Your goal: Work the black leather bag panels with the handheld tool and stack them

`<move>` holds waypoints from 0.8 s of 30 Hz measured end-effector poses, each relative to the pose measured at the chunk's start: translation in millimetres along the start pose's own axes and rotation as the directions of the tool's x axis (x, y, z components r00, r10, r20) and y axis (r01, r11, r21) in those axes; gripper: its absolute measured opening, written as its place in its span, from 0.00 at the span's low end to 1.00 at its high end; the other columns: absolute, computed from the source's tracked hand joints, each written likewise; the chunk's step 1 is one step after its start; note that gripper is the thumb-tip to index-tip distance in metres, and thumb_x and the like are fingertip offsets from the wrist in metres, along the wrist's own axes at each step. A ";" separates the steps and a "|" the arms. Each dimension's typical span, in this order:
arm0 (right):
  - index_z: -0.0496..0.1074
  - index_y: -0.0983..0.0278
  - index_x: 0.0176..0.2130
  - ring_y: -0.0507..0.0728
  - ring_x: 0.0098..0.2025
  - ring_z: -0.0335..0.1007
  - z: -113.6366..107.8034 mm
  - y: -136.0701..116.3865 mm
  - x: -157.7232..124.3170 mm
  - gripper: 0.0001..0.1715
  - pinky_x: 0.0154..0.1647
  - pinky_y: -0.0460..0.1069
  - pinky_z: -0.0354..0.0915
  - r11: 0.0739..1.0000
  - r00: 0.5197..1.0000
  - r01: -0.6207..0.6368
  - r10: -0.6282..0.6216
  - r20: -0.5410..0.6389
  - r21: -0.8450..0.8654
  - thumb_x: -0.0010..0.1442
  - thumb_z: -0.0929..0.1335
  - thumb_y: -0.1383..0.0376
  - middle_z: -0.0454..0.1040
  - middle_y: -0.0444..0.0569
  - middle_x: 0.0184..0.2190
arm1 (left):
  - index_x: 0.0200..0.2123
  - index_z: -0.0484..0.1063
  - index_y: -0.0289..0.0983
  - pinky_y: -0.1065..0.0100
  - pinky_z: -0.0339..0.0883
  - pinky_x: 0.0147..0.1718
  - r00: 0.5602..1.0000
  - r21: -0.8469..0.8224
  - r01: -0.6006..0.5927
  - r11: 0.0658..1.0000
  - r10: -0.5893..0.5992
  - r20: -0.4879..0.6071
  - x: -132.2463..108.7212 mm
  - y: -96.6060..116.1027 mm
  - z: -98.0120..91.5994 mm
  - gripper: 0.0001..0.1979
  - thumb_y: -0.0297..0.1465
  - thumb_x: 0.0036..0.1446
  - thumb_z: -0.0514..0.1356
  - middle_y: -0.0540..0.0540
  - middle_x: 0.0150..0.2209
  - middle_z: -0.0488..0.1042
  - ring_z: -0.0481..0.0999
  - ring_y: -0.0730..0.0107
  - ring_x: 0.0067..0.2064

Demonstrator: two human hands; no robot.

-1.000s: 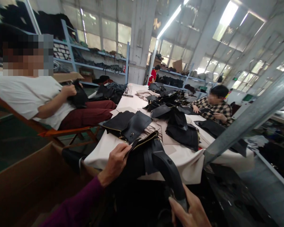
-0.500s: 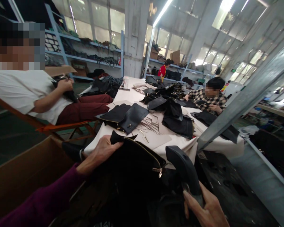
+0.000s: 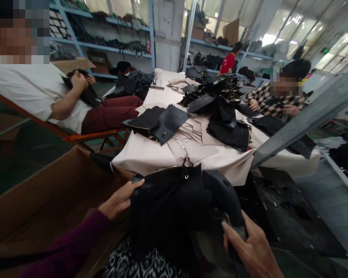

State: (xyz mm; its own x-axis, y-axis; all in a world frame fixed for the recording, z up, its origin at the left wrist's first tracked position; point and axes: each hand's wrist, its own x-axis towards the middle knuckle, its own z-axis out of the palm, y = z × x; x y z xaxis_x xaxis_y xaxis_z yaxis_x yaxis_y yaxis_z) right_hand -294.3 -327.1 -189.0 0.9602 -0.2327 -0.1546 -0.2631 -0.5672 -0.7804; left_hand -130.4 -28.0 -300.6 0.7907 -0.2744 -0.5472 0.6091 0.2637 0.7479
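Note:
My left hand [image 3: 120,199] pinches the upper left edge of a black bag [image 3: 159,208], fingers closed on it. The bag hangs upright over my lap. Its top shows a small gold U-shaped fitting and a metal clip [image 3: 186,159] at the rim. My right hand [image 3: 251,247] is wrapped round a black curved hand tool [image 3: 224,189] with a thick rounded end. The tool is at the bag's right side; whether they touch I cannot tell. Its lower part is dark and partly hidden by my fingers.
A white-covered table [image 3: 136,152] ahead bears black bag pieces [image 3: 174,119] and beige sheets [image 3: 194,131]. A cardboard box [image 3: 60,193] stands at left. A metal post [image 3: 301,112] slants across the right. A person [image 3: 20,92] sits left, another [image 3: 278,96] at right.
The bag has turned: its gold zip and pull at the right no longer show, and a face with a U-shaped fitting does. The view has tilted down. Both hands keep their holds.

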 end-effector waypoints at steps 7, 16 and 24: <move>0.64 0.64 0.35 0.51 0.24 0.61 46.1 -2.5 -1.4 0.08 0.25 0.44 0.58 0.998 0.963 0.065 -0.058 0.265 -0.018 0.55 0.63 0.62 0.63 0.40 0.21 | 0.38 0.74 0.30 0.69 0.68 0.35 0.988 0.134 -0.094 0.987 0.076 0.132 -7.4 -10.5 -7.5 0.18 0.38 0.56 0.53 0.37 0.38 0.74 0.73 0.68 0.35; 0.62 0.63 0.35 0.49 0.24 0.62 46.7 -10.7 0.8 0.05 0.25 0.42 0.59 0.999 0.974 0.010 -0.001 0.228 -0.036 0.58 0.62 0.63 0.64 0.40 0.23 | 0.60 0.48 0.51 0.45 0.56 0.50 0.864 0.874 -0.449 -0.185 0.159 0.478 -15.7 -157.9 19.0 0.38 0.27 0.48 0.60 0.36 0.64 0.42 0.51 0.41 0.60; 0.62 0.63 0.32 0.50 0.21 0.62 11.1 21.4 -14.4 0.10 0.24 0.43 0.60 0.986 0.989 -0.134 0.139 0.041 -0.103 0.58 0.62 0.58 0.64 0.38 0.19 | 0.53 0.64 0.41 0.64 0.60 0.51 0.818 0.818 -0.574 0.022 0.058 0.572 4.7 -83.8 -3.6 0.20 0.38 0.59 0.49 0.43 0.52 0.68 0.67 0.63 0.52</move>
State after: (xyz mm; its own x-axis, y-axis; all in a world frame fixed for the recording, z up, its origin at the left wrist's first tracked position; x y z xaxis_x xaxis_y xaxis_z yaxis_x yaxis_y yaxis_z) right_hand -312.7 -327.1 -210.1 0.9175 -0.2761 -0.2862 -0.3974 -0.6093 -0.6861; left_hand -177.6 -48.1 -367.2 0.6471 -0.7385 -0.1893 -0.4907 -0.5935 0.6379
